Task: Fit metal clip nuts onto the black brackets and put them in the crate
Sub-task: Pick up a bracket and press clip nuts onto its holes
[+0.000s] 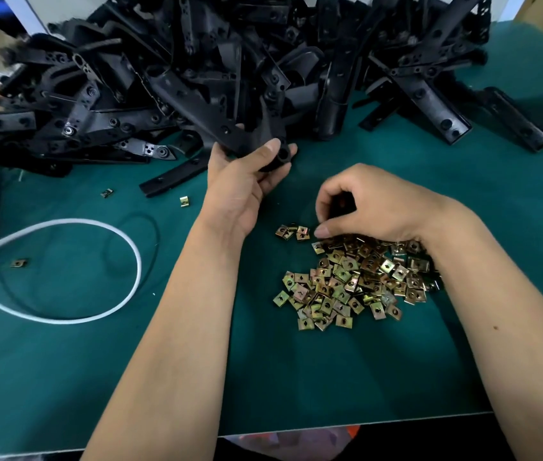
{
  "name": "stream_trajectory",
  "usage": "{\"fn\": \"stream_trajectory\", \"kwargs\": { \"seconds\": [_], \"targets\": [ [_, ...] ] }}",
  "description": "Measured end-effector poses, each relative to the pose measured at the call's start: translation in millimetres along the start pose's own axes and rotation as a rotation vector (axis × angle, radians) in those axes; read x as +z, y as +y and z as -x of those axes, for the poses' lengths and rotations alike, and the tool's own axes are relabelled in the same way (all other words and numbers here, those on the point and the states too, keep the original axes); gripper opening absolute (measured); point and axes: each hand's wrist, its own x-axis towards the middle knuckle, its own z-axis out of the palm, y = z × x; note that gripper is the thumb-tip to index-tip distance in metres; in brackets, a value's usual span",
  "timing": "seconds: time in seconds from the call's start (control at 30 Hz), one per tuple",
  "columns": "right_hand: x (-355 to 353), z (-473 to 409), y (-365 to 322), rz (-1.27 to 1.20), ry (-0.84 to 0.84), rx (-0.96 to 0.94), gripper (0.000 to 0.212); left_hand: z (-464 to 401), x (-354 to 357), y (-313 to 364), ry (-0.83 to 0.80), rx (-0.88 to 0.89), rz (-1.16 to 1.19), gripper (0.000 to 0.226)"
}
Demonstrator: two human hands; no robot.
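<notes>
My left hand [247, 174] grips the near end of a long black bracket [197, 104] that reaches back into the big heap of black brackets [230, 61] across the far side of the green table. My right hand [370, 204] hovers with curled fingers over the far edge of a pile of brass-coloured clip nuts [350, 281]. Its thumb tip touches the pile near three nuts [293, 231] lying slightly apart. I cannot tell whether the curled fingers hold a nut. No crate is in view.
A white cable [97, 234] loops across the left of the green mat [130, 361]. Stray clip nuts lie at the left [19, 263], [106, 193], [184, 201]. A loose bracket [173, 178] lies beside my left hand. The table's front edge runs along the bottom.
</notes>
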Motion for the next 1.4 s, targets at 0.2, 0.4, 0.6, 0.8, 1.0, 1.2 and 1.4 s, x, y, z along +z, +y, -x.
{"fn": "stream_trajectory", "kwargs": {
  "seconds": [0.2, 0.4, 0.6, 0.8, 1.0, 1.2, 1.4],
  "targets": [
    [9.8, -7.2, 3.8, -0.341, 0.409, 0.005, 0.014, 3.0, 0.6, 0.4, -0.122, -0.120, 0.004, 0.040],
    [16.0, -10.5, 3.4, -0.700, 0.558, 0.032, 0.009, 5.5, 3.3, -1.8, -0.151, -0.159, -0.043, 0.031],
    [13.0, -9.5, 0.7, -1.017, 0.485, 0.034, 0.008, 4.0, 2.5, -2.4, -0.160, -0.166, -0.043, 0.027],
    [15.3, -10.0, -3.0, -0.923, 0.485, 0.087, 0.014, 5.0, 3.1, -2.4, -0.175, -0.153, -0.069, 0.033],
    [16.0, -9.8, -4.2, -0.938, 0.465, 0.081, 0.014, 6.4, 4.4, -2.6, -0.178, -0.154, -0.105, 0.037],
    [16.9, -10.4, -3.3, -0.927, 0.454, 0.092, 0.015, 6.0, 3.5, -3.6, -0.169, -0.156, -0.114, 0.043],
    [17.3, -10.3, -5.4, -0.966, 0.437, 0.088, 0.018, 6.2, 3.1, -4.3, -0.206, -0.175, -0.095, 0.039]
  ]
}}
